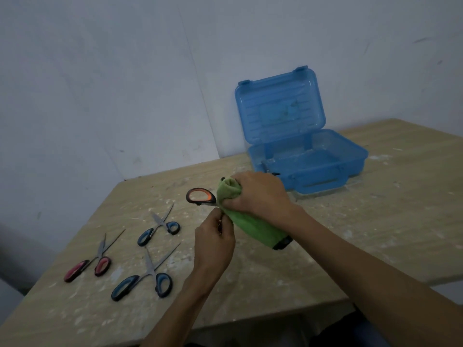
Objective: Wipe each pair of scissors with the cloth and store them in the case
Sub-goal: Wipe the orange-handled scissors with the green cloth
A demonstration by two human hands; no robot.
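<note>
Above the table's middle, my right hand (258, 194) grips a green cloth (246, 225) wrapped around orange-handled scissors (200, 196). Only one handle loop shows; the blades are hidden in the cloth. My left hand (214, 242) pinches the scissors just below that loop. Three more pairs lie open on the table at the left: a small blue-handled pair (160, 227), a larger blue-handled pair (145, 281) and a red-handled pair (90, 265). The blue plastic case (350, 160) stands open at the back right, its lid (279, 106) upright against the wall.
The wooden table (375, 221) is speckled with white dust and stains. A pale wall rises right behind it. The table's front edge runs close below my forearms, and its left edge drops off beside the red-handled scissors.
</note>
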